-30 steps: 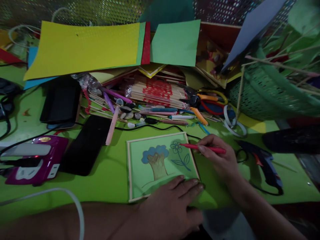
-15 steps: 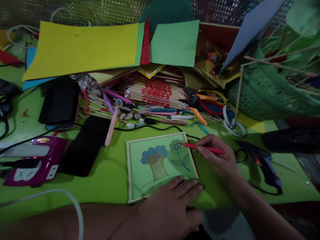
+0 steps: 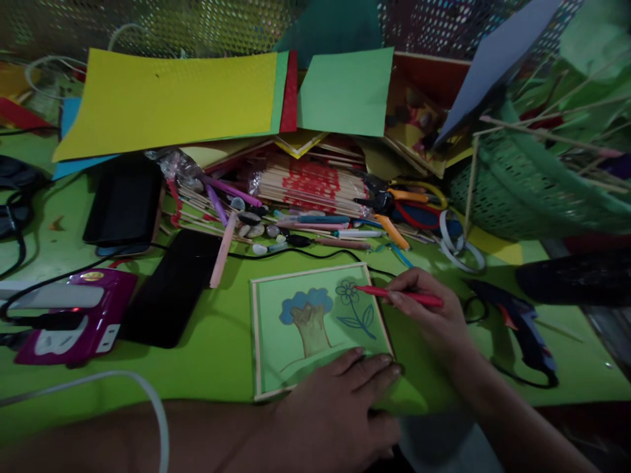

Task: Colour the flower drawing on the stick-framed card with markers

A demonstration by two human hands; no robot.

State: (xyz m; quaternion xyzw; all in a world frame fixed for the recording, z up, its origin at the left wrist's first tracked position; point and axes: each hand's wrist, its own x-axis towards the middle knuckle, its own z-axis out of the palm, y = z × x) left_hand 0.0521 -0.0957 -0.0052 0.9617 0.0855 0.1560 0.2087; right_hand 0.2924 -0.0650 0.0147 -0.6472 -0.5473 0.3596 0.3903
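Observation:
A small green picture [image 3: 315, 322] in a pale stick frame lies on the bright green table [image 3: 211, 355]. It shows a blue-topped tree and a blue outlined flower. My right hand [image 3: 434, 315] is closed on a red pen [image 3: 399, 295], whose tip rests at the flower's head. My left hand [image 3: 340, 401] lies flat with fingers stretched out, pressing the picture's near right corner.
A black phone [image 3: 172, 286] and a purple device [image 3: 73, 315] lie to the left. A dark glue gun [image 3: 517, 322] lies to the right. Behind the picture are pens, sticks, pebbles and scissors [image 3: 414, 203], coloured paper sheets [image 3: 167, 98], and a green basket [image 3: 532, 184].
None of the hands or objects has visibly shifted; only the camera view has drifted a little.

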